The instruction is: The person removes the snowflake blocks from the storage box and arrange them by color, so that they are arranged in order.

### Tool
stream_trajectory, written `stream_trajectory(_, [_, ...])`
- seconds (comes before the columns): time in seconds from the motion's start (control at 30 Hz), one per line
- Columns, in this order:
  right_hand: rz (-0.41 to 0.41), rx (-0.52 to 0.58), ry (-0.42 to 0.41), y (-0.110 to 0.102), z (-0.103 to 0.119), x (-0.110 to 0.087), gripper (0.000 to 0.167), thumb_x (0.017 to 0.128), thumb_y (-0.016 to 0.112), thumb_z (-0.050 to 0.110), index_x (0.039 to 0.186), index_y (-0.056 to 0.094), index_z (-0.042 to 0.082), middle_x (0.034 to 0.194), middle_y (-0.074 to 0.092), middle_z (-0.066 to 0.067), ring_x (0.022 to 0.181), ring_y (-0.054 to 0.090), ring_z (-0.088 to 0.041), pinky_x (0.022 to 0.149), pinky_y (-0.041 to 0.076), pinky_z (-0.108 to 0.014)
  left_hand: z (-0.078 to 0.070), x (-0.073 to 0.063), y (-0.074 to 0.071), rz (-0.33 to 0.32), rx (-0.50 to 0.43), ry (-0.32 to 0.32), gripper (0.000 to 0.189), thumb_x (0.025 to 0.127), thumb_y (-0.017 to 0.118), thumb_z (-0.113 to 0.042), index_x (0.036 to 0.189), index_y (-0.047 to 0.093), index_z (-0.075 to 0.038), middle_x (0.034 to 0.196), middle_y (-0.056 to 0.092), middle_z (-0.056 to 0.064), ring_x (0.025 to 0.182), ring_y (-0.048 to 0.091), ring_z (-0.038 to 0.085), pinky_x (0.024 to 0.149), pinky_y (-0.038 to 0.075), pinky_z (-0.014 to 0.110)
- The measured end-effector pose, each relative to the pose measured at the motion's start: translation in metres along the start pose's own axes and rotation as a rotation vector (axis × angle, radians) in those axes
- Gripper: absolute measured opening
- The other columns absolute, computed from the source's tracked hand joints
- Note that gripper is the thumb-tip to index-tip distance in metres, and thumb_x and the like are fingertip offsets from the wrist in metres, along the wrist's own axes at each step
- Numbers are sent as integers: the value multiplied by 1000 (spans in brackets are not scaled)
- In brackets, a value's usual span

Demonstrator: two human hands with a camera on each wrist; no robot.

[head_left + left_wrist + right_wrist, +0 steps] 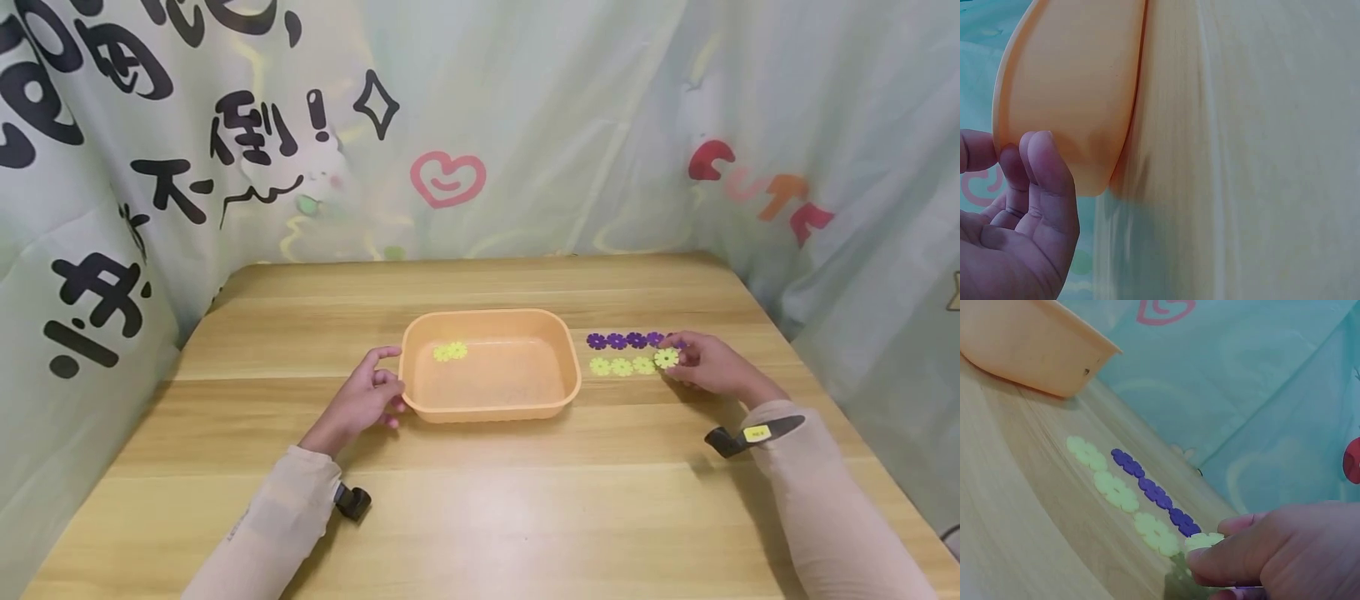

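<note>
An orange plastic basin point(491, 413) stands on the table with yellow snowflake-shaped pieces point(450, 352) lying inside it. My left hand point(367, 398) holds the basin's left end, its thumb and fingers at the rim; the left wrist view shows them against the outer wall point(1085, 81). To the basin's right, my right hand point(708, 364) pinches a yellow snowflake piece point(666, 358) between thumb and finger, at the right end of a row of yellow pieces point(622, 367). Just behind runs a row of purple snowflake pieces point(617, 341), its right end partly covered by the hand.
The wooden table point(480, 500) reaches toward me in front of the basin. Behind and at both sides hangs a pale green printed curtain point(540, 167). A black wrist camera point(352, 502) sits on the left sleeve, another camera point(723, 442) on the right.
</note>
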State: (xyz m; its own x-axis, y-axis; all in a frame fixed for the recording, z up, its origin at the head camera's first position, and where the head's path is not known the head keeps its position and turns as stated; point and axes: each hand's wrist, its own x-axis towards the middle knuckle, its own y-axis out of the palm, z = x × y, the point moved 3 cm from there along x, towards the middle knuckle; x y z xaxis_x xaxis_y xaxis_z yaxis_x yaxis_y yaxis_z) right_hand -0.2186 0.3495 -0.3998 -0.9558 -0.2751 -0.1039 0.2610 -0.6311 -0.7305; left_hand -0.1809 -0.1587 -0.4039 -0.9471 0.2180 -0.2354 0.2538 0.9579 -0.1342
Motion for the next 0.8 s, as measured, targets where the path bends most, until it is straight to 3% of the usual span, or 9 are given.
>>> stream_trajectory(0.47, [4, -185, 20, 0, -2, 4, 40, 87, 73, 14, 120, 57, -2, 86, 59, -10, 72, 55, -21, 61, 49, -33, -1, 1, -2, 16, -1, 11, 55, 96, 51, 0, 145, 29, -14, 92, 54, 13, 76, 57, 26, 58, 56, 33])
stream_trajectory(0.8, [28, -259, 35, 0, -3, 5, 44, 84, 76, 23, 118, 59, 0, 82, 59, -4, 75, 54, -20, 67, 47, -34, -2, -1, -2, 33, 5, 12, 57, 96, 51, -1, 146, 27, -13, 93, 53, 12, 76, 57, 24, 58, 56, 33])
